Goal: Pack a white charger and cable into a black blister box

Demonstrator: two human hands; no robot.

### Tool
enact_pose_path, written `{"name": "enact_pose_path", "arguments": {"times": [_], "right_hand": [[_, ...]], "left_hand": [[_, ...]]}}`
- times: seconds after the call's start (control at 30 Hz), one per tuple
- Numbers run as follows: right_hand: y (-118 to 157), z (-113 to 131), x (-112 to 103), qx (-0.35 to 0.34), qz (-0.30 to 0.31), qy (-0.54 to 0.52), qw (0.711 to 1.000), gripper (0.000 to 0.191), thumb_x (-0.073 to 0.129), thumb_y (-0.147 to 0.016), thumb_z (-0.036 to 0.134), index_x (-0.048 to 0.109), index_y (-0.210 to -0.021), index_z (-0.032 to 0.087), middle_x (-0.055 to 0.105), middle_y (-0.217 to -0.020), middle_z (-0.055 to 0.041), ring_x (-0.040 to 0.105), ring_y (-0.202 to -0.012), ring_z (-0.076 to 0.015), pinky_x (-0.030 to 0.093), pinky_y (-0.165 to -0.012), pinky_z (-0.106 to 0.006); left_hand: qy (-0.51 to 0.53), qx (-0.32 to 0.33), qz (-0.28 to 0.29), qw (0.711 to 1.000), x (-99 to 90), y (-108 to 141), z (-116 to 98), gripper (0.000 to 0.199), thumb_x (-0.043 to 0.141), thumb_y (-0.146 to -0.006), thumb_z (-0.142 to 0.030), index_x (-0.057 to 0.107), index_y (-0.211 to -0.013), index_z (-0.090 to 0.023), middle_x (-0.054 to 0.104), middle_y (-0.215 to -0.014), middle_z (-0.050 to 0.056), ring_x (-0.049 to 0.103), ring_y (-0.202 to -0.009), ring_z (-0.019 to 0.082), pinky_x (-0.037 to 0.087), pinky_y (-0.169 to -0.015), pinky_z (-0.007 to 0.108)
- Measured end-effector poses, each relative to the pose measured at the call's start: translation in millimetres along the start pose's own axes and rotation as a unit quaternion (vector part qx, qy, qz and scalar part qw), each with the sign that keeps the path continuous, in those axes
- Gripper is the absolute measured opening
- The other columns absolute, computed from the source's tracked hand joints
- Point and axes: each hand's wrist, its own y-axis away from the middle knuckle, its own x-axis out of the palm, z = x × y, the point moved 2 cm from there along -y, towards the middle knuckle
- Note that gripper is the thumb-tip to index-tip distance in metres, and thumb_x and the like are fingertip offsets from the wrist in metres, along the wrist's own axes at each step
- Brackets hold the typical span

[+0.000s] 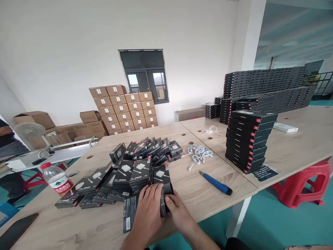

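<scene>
Wooden table [104,222] carries a heap of black boxes [135,166], cables [199,152], a blue cutter [215,183]; both hands, left [149,211] and right [177,211], grasp one box [166,199].

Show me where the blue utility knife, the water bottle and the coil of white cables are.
blue utility knife [215,183], head view, middle of its handle.
water bottle [57,180], head view, on its label.
white cables [199,153], head view, centre of the coiled bundle.
</scene>
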Motion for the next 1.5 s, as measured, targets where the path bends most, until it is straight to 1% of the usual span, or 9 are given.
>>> {"name": "enact_pose_path", "arguments": {"times": [0.17,0.27,0.37,0.5,0.67,0.83,1.03,1.3,1.5], "right_hand": [[-6,4,-14,0.038,-0.031,-0.104,0.993,0.047,0.087,-0.055,0.052,0.056,-0.073,0.022,0.066,-0.116,-0.0072,0.064,-0.103,-0.0279,0.052,-0.085,-0.034],[-10,2,-37,0.064,-0.057,-0.14,0.986,0.04,0.079,-0.062,0.047,0.049,-0.073,0.023,0.068,-0.094,-0.0028,0.065,-0.095,-0.0262,0.05,-0.084,-0.034],[-12,0,-66,0.07,-0.04,-0.017,0.997,0.03,0.071,-0.071,0.048,0.056,-0.072,0.023,0.068,-0.084,-0.0045,0.064,-0.103,-0.0301,0.049,-0.09,-0.038],[-12,9,-90,-0.004,-0.076,0.22,0.973,0.025,0.071,-0.075,0.03,0.069,-0.097,0.02,0.064,-0.125,-0.013,0.057,-0.124,-0.0324,0.047,-0.103,-0.043],[-9,35,-62,-0.109,0.063,0.386,0.914,0.02,0.069,-0.078,0.009,0.073,-0.091,0.024,0.067,-0.107,-0.0048,0.062,-0.109,-0.0238,0.048,-0.099,-0.036],[-10,39,-25,-0.115,0.211,0.447,0.861,0.02,0.084,-0.077,0.026,0.077,-0.096,0.027,0.064,-0.106,-0.0038,0.059,-0.106,-0.0241,0.048,-0.095,-0.036],[-6,22,-30,-0.2,0.276,0.476,0.811,0.039,0.079,-0.084,0.027,0.069,-0.12,0.037,0.06,-0.121,-0.0019,0.053,-0.115,-0.0247,0.042,-0.101,-0.041],[4,6,-68,-0.291,0.164,0.503,0.797,0.028,0.061,-0.09,0.007,0.073,-0.101,0.03,0.066,-0.104,-0.0023,0.057,-0.099,-0.0212,0.042,-0.086,-0.034],[9,0,-80,-0.373,0.159,0.527,0.747,0.03,0.053,-0.089,0.0,0.069,-0.103,0.022,0.067,-0.099,-0.0053,0.057,-0.092,-0.0211,0.043,-0.084,-0.034]], "left_hand": [[0.066,-0.082,0.136,0.985,-6.8,-1,13,0.094,0.068,-0.057,-0.023,0.043,-0.148,-0.015,0.056,-0.144,0.016,0.048,-0.135,0.036,0.029,-0.116,0.049],[0.081,-0.124,0.214,0.965,-19.2,4,22,0.108,0.074,-0.055,-0.029,0.036,-0.156,-0.02,0.052,-0.148,0.016,0.044,-0.138,0.038,0.028,-0.116,0.052],[0.098,-0.143,0.259,0.95,-27.5,8,24,0.109,0.076,-0.059,-0.036,0.032,-0.158,-0.027,0.052,-0.148,0.014,0.044,-0.137,0.039,0.026,-0.116,0.053],[0.122,-0.151,0.298,0.935,-25.8,11,19,0.112,0.078,-0.058,-0.041,0.032,-0.158,-0.026,0.052,-0.147,0.015,0.045,-0.136,0.04,0.029,-0.115,0.052],[0.136,-0.135,0.311,0.931,-19.6,7,11,0.112,0.079,-0.057,-0.045,0.035,-0.157,-0.021,0.047,-0.153,0.016,0.039,-0.142,0.04,0.028,-0.117,0.051],[0.138,-0.138,0.337,0.921,-21.5,8,14,0.115,0.078,-0.058,-0.045,0.029,-0.159,-0.021,0.036,-0.162,0.015,0.026,-0.151,0.04,0.022,-0.121,0.052],[0.154,-0.13,0.337,0.92,-28.3,22,42,0.123,0.08,-0.052,-0.035,0.024,-0.161,-0.023,0.046,-0.155,0.014,0.036,-0.143,0.041,0.029,-0.119,0.051],[0.09,-0.145,0.268,0.948,-49.4,50,124,0.116,0.083,-0.051,-0.033,0.035,-0.157,-0.029,0.04,-0.161,0.014,0.029,-0.15,0.045,0.021,-0.122,0.063],[0.26,-0.201,0.102,0.939,-51.0,33,75,0.068,0.07,-0.08,-0.051,0.054,-0.143,-0.032,0.05,-0.153,0.008,0.047,-0.14,0.035,0.039,-0.115,0.05]]}}
